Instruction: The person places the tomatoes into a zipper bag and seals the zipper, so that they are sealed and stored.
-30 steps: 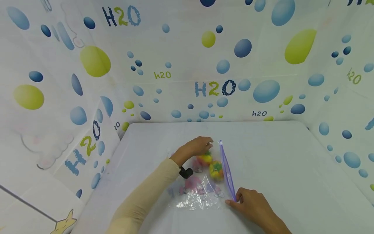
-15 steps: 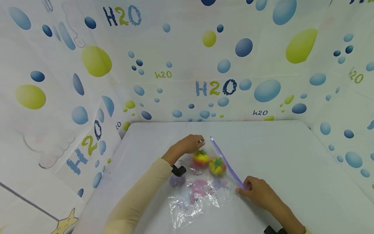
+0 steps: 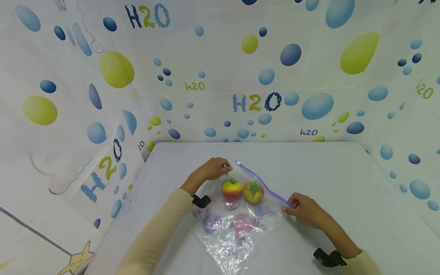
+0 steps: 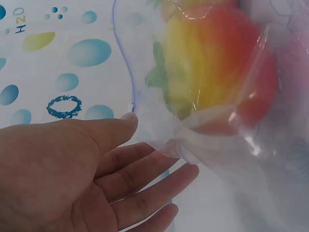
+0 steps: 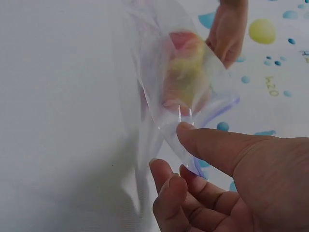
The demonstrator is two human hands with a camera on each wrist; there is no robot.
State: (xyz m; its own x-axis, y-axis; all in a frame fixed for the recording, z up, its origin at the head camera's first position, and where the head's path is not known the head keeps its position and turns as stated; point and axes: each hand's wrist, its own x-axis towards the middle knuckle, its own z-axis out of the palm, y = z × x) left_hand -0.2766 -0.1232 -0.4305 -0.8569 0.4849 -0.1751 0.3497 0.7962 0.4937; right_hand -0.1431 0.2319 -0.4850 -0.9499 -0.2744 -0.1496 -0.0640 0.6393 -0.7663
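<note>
A clear zip bag (image 3: 237, 244) with a purple zip edge (image 3: 262, 182) and pink and purple prints hangs between the hands. Two round red-and-yellow fruits with green leafy tops show through its film: a left fruit (image 3: 232, 188) and a right fruit (image 3: 253, 191). My left hand (image 3: 214, 169) pinches the bag's far left corner, by the white slider (image 3: 237, 163). In the left wrist view, that hand's thumb (image 4: 118, 129) lies at the zip's end, other fingers loosely spread. My right hand (image 3: 307, 210) pinches the opposite zip corner between thumb (image 5: 207, 145) and forefinger.
The bag is over a white table (image 3: 337, 172). Behind the table and along its sides stand white sheets (image 3: 220, 57) printed with blue and green dots and "H2O". A black wrist device (image 3: 328, 258) sits on the right forearm, another wrist device (image 3: 201, 201) on the left.
Both hands have spread apart, the left moving left and the right moving right and farther from me. The zip edge swung from near upright to slanting, and the bag's lower part now hangs toward me.
</note>
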